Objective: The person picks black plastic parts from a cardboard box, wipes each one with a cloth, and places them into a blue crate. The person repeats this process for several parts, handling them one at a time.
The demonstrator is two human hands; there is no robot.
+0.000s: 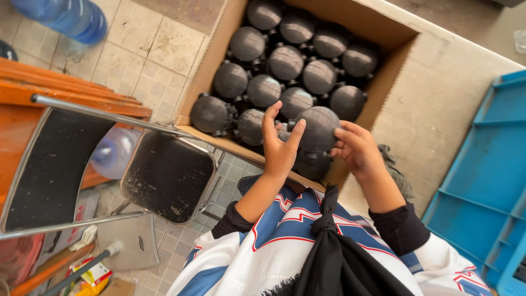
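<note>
A knotted black cloth (330,241) hangs nearest. Above it, left hand (280,143) and right hand (355,147) each clamp their grip on one round black part (319,127), raised over the cardboard box (216,71) packed with matching parts.

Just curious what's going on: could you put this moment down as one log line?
left hand: on round black part | right hand: same part, held over cardboard box | box: full of similar black parts
</note>
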